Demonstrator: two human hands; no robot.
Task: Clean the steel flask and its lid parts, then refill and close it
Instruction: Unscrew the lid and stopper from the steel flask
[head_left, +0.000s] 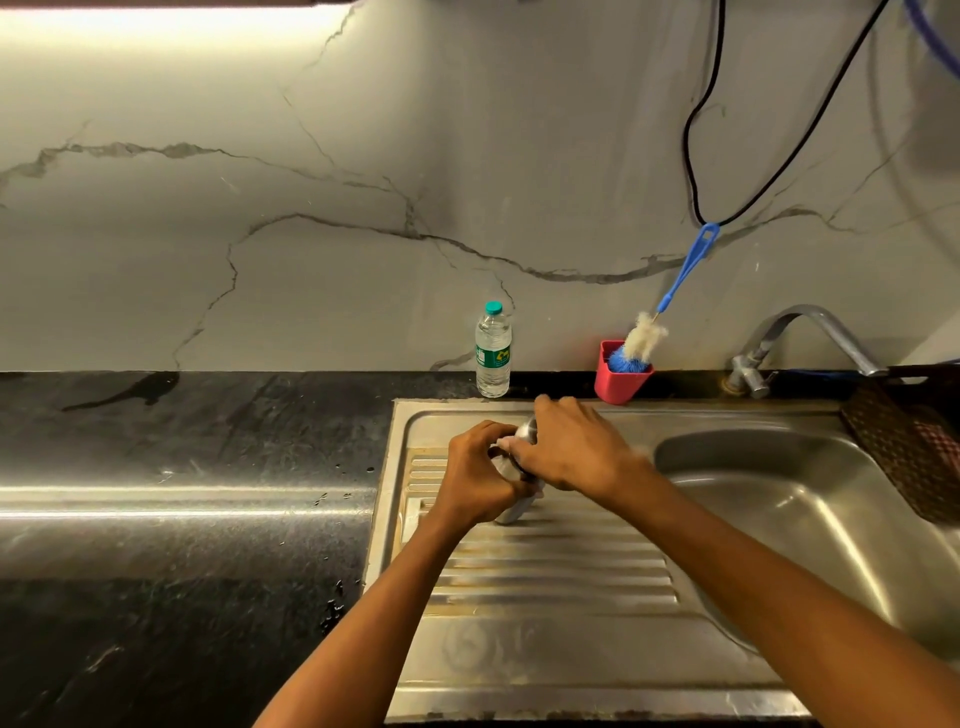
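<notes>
While over drainboard (545, 571), flask (511, 512) (steel) sits btwn both hands, gripped.

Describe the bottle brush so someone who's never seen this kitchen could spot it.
Find the steel sink. Behind it, against the marble wall, stands a red cup. The bottle brush leans out of it: the only thing with a long blue handle and white bristles.

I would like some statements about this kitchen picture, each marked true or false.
1. Both hands hold the steel flask over the ribbed drainboard. True.
2. The bottle brush lies in the sink basin. False: it stands in the red holder.
3. The plastic water bottle has a teal cap. True.
4. Water runs from the tap. False: no stream shows.
5. The left hand rests flat on the counter. False: it grips the flask.
</notes>
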